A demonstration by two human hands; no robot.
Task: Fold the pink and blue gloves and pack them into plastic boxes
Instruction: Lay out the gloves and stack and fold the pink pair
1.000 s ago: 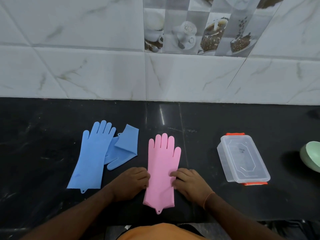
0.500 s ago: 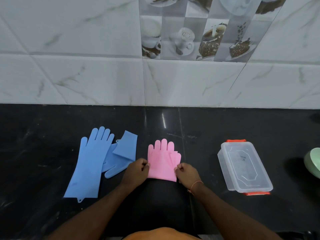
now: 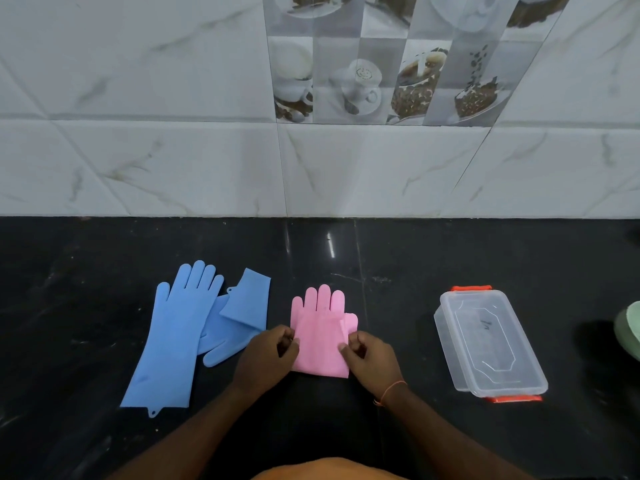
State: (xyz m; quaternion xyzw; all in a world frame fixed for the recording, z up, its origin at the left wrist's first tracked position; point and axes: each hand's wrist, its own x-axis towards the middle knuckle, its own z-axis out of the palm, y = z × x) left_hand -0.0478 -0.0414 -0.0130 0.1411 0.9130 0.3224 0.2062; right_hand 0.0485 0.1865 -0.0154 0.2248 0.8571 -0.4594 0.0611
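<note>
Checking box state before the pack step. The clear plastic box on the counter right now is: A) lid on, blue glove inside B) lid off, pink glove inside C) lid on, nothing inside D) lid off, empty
C: the clear plastic box has its lid seated with both orange clips at the ends, and nothing shows through it; the pink glove lies on the counter.

From my remote feed I count three gloves on the black counter (image 3: 104, 306): two blue gloves (image 3: 166, 341) (image 3: 239, 313) and one pink glove (image 3: 320, 337). One lidded plastic box (image 3: 488, 344), one green bowl (image 3: 630, 329) at the edge, two hands (image 3: 265, 362) (image 3: 372, 362).
</note>
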